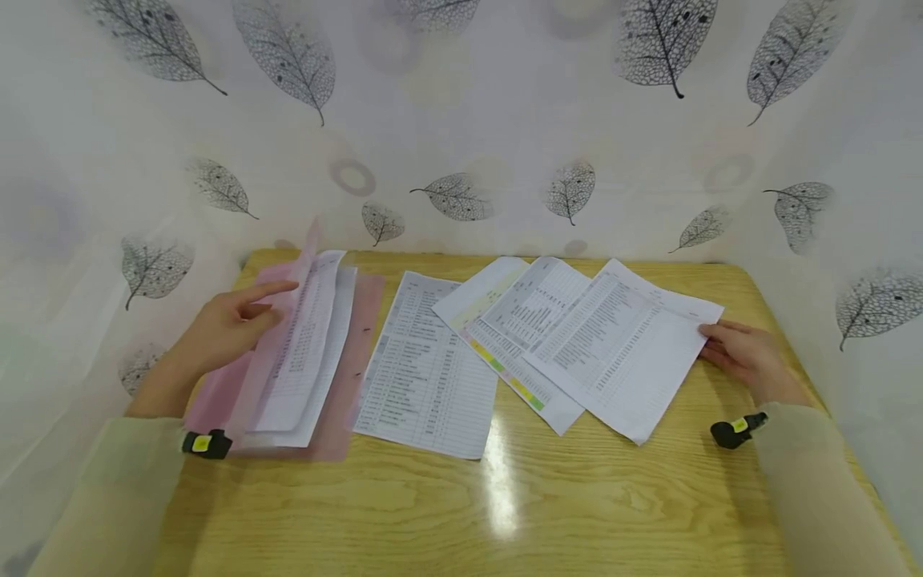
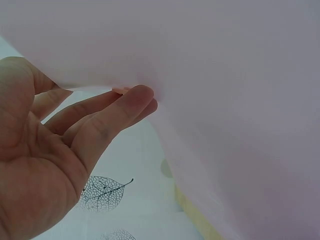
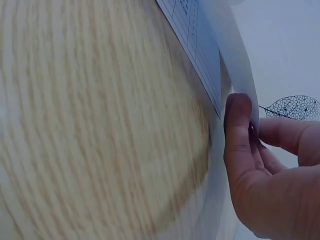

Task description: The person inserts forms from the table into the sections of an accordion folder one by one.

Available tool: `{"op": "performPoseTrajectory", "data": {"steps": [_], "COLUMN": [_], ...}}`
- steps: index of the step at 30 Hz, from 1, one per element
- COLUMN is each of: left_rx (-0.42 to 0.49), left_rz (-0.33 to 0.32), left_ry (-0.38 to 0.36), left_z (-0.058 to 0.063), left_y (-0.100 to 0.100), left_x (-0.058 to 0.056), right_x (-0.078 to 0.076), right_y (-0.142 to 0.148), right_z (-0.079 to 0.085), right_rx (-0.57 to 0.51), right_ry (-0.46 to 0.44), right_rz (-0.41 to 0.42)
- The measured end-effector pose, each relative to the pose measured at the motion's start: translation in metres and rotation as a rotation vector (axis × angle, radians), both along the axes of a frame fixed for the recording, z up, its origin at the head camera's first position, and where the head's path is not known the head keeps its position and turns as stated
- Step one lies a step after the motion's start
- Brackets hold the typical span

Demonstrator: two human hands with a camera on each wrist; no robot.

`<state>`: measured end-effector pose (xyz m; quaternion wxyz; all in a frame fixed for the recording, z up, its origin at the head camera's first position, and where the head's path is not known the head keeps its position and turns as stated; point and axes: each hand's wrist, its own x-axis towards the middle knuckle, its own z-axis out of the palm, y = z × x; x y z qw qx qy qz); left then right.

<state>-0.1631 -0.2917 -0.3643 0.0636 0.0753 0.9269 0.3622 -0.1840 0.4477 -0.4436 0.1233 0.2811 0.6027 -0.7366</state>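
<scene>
My left hand [image 1: 231, 328] pinches the raised cover of a translucent pink folder [image 1: 365, 353] on the left. In the left wrist view the thumb and fingertips [image 2: 137, 97] meet at the edge of the pink cover [image 2: 240, 100]. White printed sheets [image 1: 317, 344] lie inside the folder, partly hidden by the cover. On the right, my right hand [image 1: 746, 357] holds the right corner of a printed sheet [image 1: 663, 361] between thumb and fingers. That sheet [image 3: 237, 50] is lifted at the corner in the right wrist view and overlaps other papers.
Beside the folder lies another printed sheet [image 1: 425, 377]. Overlapping it are papers with yellow and green bands [image 1: 519, 381] and a grey-headed table sheet [image 1: 537, 296]. All rest on a wooden table [image 1: 461, 513]. A leaf-patterned curtain [image 1: 461, 128] surrounds the table's back and sides.
</scene>
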Motion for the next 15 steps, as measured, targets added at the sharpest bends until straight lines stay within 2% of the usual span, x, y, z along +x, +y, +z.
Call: {"op": "performPoseTrajectory", "data": {"steps": [3,9,15], "left_rx": [0.006,0.012,0.014], "left_rz": [-0.001,-0.006,-0.008], "left_ry": [0.000,0.006,0.008], "left_z": [0.0001,0.0007,0.0004], "left_y": [0.0002,-0.0002,-0.0002], "left_x": [-0.0001,-0.0005,-0.0009], "right_x": [0.0011,0.0002,-0.0016], "right_y": [-0.0022,-0.0057,-0.0053], "right_z": [-0.0001,-0.0001,-0.0016], "right_rx": [0.000,0.066,0.016], "right_ry": [0.005,-0.017,-0.044], "right_rz": [-0.012,-0.003,0.062]}}
